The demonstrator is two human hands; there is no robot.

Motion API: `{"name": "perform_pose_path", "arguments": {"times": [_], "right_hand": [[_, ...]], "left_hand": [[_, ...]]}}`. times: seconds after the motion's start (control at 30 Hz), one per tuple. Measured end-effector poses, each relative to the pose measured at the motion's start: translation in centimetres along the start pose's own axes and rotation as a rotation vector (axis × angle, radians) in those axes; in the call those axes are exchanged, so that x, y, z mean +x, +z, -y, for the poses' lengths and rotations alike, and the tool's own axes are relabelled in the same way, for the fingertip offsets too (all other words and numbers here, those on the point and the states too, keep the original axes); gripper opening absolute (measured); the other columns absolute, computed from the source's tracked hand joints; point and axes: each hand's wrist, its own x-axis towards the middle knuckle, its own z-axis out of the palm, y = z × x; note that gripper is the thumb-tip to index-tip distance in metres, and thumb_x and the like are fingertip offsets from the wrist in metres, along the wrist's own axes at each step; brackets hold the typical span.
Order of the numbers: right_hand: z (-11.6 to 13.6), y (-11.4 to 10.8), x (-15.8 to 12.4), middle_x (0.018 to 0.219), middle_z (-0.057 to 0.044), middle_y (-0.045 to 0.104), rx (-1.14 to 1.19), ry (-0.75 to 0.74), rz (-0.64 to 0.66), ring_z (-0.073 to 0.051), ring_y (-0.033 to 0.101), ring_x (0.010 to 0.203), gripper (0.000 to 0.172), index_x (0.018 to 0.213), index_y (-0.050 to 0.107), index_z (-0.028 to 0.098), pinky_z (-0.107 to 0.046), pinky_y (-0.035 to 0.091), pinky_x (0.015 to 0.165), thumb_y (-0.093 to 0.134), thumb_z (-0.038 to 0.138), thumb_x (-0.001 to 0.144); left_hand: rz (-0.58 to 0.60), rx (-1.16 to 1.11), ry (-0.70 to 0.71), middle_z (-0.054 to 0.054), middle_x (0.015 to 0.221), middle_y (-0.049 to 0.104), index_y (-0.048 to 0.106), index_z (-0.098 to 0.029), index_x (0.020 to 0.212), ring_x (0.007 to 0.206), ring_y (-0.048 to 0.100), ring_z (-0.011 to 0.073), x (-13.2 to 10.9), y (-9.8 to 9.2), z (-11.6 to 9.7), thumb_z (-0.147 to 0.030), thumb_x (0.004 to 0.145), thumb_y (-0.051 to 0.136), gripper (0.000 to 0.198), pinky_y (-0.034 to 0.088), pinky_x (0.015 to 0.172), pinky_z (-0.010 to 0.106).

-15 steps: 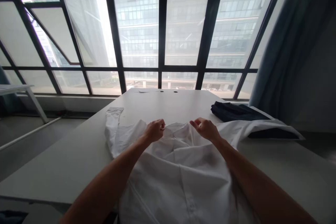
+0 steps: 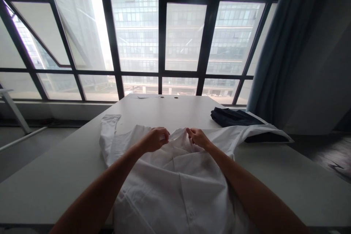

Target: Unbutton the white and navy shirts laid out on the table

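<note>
A white button-front shirt (image 2: 175, 190) lies spread on the pale table (image 2: 170, 111), its buttons facing up and its collar toward the far side. My left hand (image 2: 155, 139) pinches the fabric at the left of the collar. My right hand (image 2: 197, 137) pinches the collar's right side, and a fold of cloth rises between them. One white sleeve (image 2: 108, 135) lies folded along the left side, and the other (image 2: 263, 131) stretches right.
A folded dark navy garment (image 2: 233, 117) sits at the far right of the table, with dark cloth (image 2: 265, 138) under the right sleeve. A small white paper (image 2: 146, 97) lies at the far end. Large windows and a blue curtain (image 2: 274, 62) stand beyond.
My hands have drawn closer together at the collar, gathering it up. The view has also shifted, showing more of the table's near side.
</note>
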Motion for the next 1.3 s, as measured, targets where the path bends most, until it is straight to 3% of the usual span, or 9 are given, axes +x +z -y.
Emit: {"name": "perform_pose_path", "arguments": {"times": [0.13, 0.23, 0.4, 0.53, 0.77, 0.9, 1.13, 1.3], "right_hand": [[0.6, 0.2, 0.0, 0.053, -0.001, 0.055, 0.129, 0.104, 0.000, -0.012, 0.053, 0.045, 0.051, 0.071, 0.053, 0.017, -0.020, 0.039, 0.039, 0.045, 0.064, 0.089], [1.1, 0.3, -0.2, 0.058, -0.003, 0.058, 0.262, 0.175, 0.062, -0.014, 0.059, 0.051, 0.050, 0.081, 0.057, 0.015, -0.021, 0.046, 0.043, 0.043, 0.062, 0.091], [2.2, 0.0, -0.9, 0.072, -0.005, 0.060, 0.461, 0.189, 0.195, -0.013, 0.059, 0.056, 0.045, 0.084, 0.058, 0.013, -0.022, 0.049, 0.046, 0.050, 0.057, 0.090], [2.5, -0.3, -1.4, 0.071, -0.001, 0.057, 0.409, 0.189, 0.265, -0.012, 0.058, 0.057, 0.043, 0.088, 0.054, 0.017, -0.022, 0.049, 0.050, 0.060, 0.059, 0.083], [2.3, -1.0, -1.3, 0.066, -0.001, 0.060, 0.188, 0.251, 0.532, -0.010, 0.054, 0.056, 0.059, 0.079, 0.057, 0.016, -0.019, 0.041, 0.051, 0.063, 0.074, 0.071], [2.6, -1.2, -0.7, 0.071, 0.001, 0.061, 0.277, 0.237, 0.641, -0.010, 0.057, 0.063, 0.060, 0.084, 0.059, 0.015, -0.020, 0.045, 0.058, 0.076, 0.067, 0.060], [3.3, -1.9, -0.5, 0.078, 0.002, 0.060, 0.353, 0.215, 0.844, -0.010, 0.058, 0.070, 0.055, 0.089, 0.060, 0.014, -0.020, 0.045, 0.064, 0.081, 0.057, 0.061], [3.3, -2.0, -0.5, 0.073, 0.004, 0.058, 0.332, 0.221, 0.843, -0.008, 0.055, 0.064, 0.056, 0.086, 0.058, 0.015, -0.018, 0.041, 0.059, 0.084, 0.054, 0.056]], "left_hand": [[-0.056, 0.122, 0.203, 0.007, 0.092, 0.071, 0.060, -0.018, 0.070, 0.088, 0.060, 0.0180, 0.2, -0.2, 0.4, -0.003, 0.080, 0.051, 0.020, 0.048, 0.078, 0.029], [-0.099, 0.197, 0.243, 0.005, 0.095, 0.071, 0.059, -0.018, 0.070, 0.089, 0.059, 0.0186, 0.2, 0.0, 0.9, 0.001, 0.079, 0.049, 0.024, 0.047, 0.083, 0.033], [-0.147, 0.332, 0.038, 0.005, 0.102, 0.069, 0.063, -0.020, 0.090, 0.098, 0.059, 0.0223, 0.0, 0.4, 2.1, -0.002, 0.080, 0.056, 0.021, 0.046, 0.088, 0.036], [-0.156, 0.373, -0.177, 0.008, 0.111, 0.066, 0.059, -0.020, 0.114, 0.102, 0.060, 0.0229, -0.1, 0.3, 3.0, -0.009, 0.079, 0.064, 0.037, 0.046, 0.088, 0.034], [-0.043, 0.510, -0.373, 0.011, 0.102, 0.069, 0.067, -0.018, 0.098, 0.096, 0.064, 0.0261, -0.3, 0.5, 3.7, -0.026, 0.086, 0.061, 0.015, 0.046, 0.087, 0.036], [-0.067, 0.583, -0.384, 0.011, 0.098, 0.068, 0.067, -0.017, 0.091, 0.098, 0.063, 0.0269, -0.6, 0.8, 3.9, -0.029, 0.087, 0.060, 0.014, 0.045, 0.087, 0.036], [-0.151, 0.536, -0.475, 0.010, 0.096, 0.068, 0.063, -0.017, 0.089, 0.088, 0.065, 0.0241, -1.2, 1.4, 3.6, -0.035, 0.087, 0.060, 0.018, 0.045, 0.073, 0.030], [-0.167, 0.491, -0.504, 0.009, 0.087, 0.068, 0.060, -0.017, 0.083, 0.083, 0.065, 0.0234, -1.2, 1.5, 3.4, -0.034, 0.086, 0.062, 0.017, 0.043, 0.068, 0.029]]}}
